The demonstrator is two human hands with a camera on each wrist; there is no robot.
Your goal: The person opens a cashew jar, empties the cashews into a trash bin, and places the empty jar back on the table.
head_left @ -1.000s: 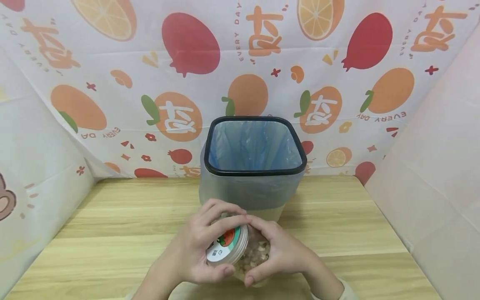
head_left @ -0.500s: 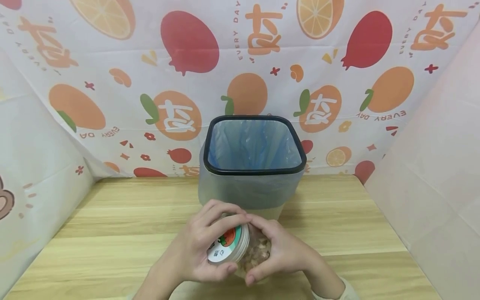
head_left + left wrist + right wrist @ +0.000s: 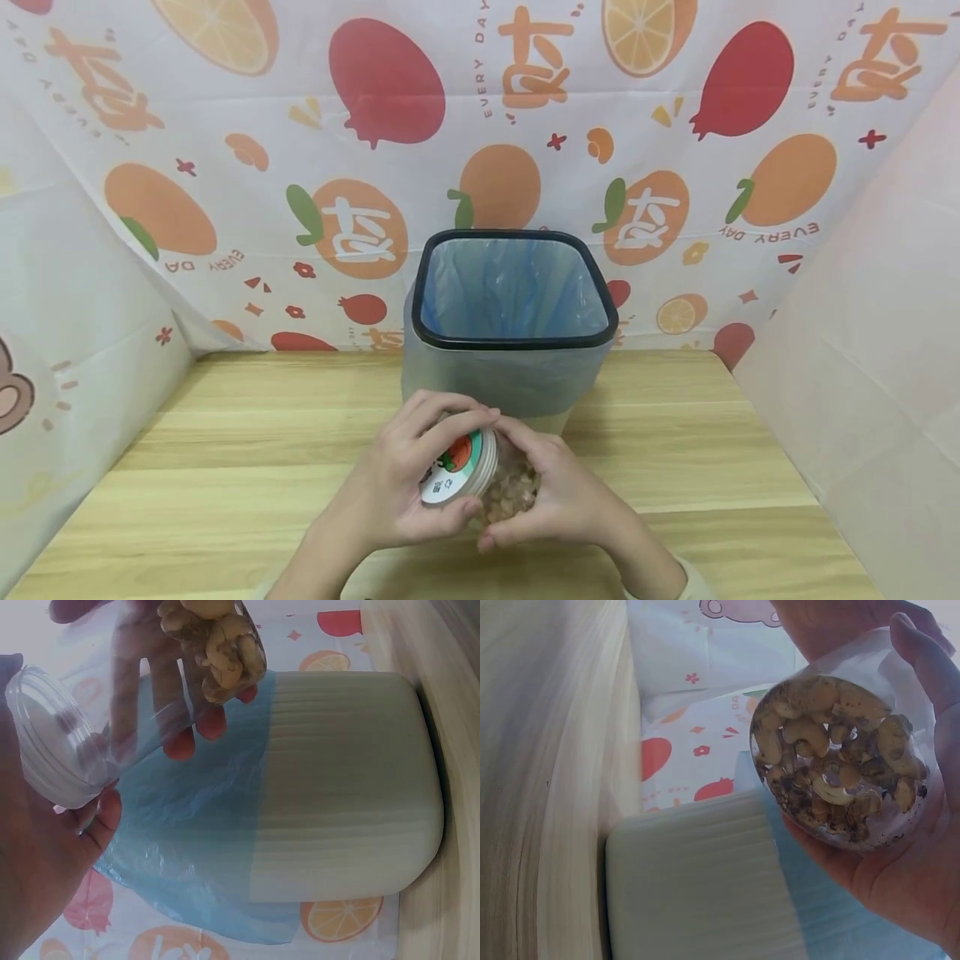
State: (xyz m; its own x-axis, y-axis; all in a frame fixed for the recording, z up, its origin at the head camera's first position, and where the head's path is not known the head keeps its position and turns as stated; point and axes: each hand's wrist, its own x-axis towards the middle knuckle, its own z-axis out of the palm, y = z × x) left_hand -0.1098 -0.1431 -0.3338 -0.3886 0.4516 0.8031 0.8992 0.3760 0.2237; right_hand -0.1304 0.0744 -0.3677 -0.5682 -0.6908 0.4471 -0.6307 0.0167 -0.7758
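Observation:
In the head view, a clear plastic jar (image 3: pixel 512 490) of cashews is held tilted above the table, in front of a bin. My left hand (image 3: pixel 397 471) grips its screw lid (image 3: pixel 453 468), which bears a white and green label with a red-orange picture. Around the jar's body curls my right hand (image 3: pixel 566 492). The left wrist view shows the lid (image 3: pixel 56 739) on the jar's mouth and the cashews (image 3: pixel 225 649) gathered toward the base. Through the round base in the right wrist view I see cashews (image 3: pixel 832 761) with dark bits among them.
A bin (image 3: pixel 517 343) with a black rim and a bluish liner bag (image 3: pixel 510 287) stands just beyond my hands. It stands on the wooden table (image 3: pixel 247 467). A fruit-printed cloth (image 3: pixel 570 192) hangs behind, with pale cloth walls at both sides.
Both hands and the jar have risen slightly. The cashews have shifted inside the jar. My grip on lid and body looks the same, and the lid is still on.

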